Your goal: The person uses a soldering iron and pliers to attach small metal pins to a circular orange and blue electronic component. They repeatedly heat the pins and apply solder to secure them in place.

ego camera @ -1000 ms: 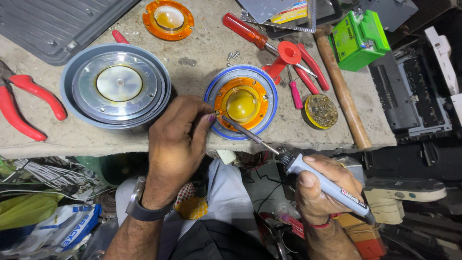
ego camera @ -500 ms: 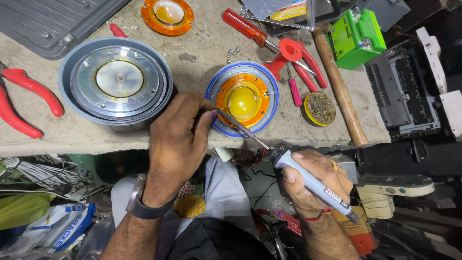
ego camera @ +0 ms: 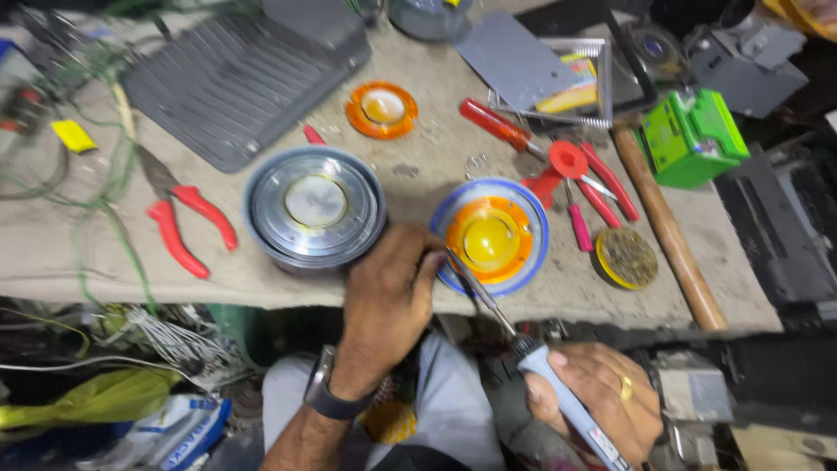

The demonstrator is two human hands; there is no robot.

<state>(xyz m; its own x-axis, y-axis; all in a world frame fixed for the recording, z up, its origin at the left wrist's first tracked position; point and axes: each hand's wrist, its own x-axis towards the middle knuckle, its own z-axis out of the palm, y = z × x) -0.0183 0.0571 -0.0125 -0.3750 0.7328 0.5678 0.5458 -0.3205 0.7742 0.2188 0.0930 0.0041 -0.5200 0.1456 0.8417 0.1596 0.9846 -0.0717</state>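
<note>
Change: the view has swung left since 0.5 s ago, so the red-handled pliers [ego camera: 179,222] and more of the worktop [ego camera: 87,253] now show; both hands kept their places at the front edge.
Left hand [ego camera: 388,292]: fingers pressed together at the rim of the round blue-and-orange speaker part with the yellow dome [ego camera: 491,237]; whether they pinch anything, I cannot tell.
Right hand [ego camera: 602,397]: wrapped around the grey-blue handle of the soldering iron [ego camera: 523,349], tip touching that same rim.
Task thing: the speaker part sits near the worktop's front edge, beside the silver round metal magnet assembly [ego camera: 314,209].
Meaning: the joint apparently stays under work.
</note>
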